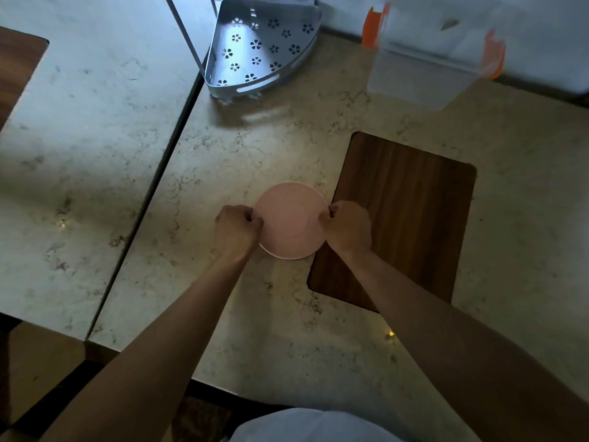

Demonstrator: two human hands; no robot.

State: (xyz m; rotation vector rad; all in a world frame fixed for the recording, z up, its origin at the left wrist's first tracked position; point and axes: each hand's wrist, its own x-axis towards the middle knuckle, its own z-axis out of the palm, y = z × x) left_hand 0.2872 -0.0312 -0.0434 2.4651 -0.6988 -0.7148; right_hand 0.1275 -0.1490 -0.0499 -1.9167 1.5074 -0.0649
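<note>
A small round pink plate (290,218) sits on the marble-patterned table top (248,314), just left of a dark wooden inlay. My left hand (237,226) pinches the plate's left rim with curled fingers. On the opposite side, my right hand (347,226) pinches the right rim the same way. Both forearms reach in from the bottom of the view. Whether the plate touches the table or is slightly lifted cannot be told.
A dark wooden inlay (401,218) lies right of the plate. A grey metal corner shelf with flower cut-outs (261,49) stands at the back. A clear plastic container with orange clips (433,55) stands back right. A second table (79,138) adjoins on the left.
</note>
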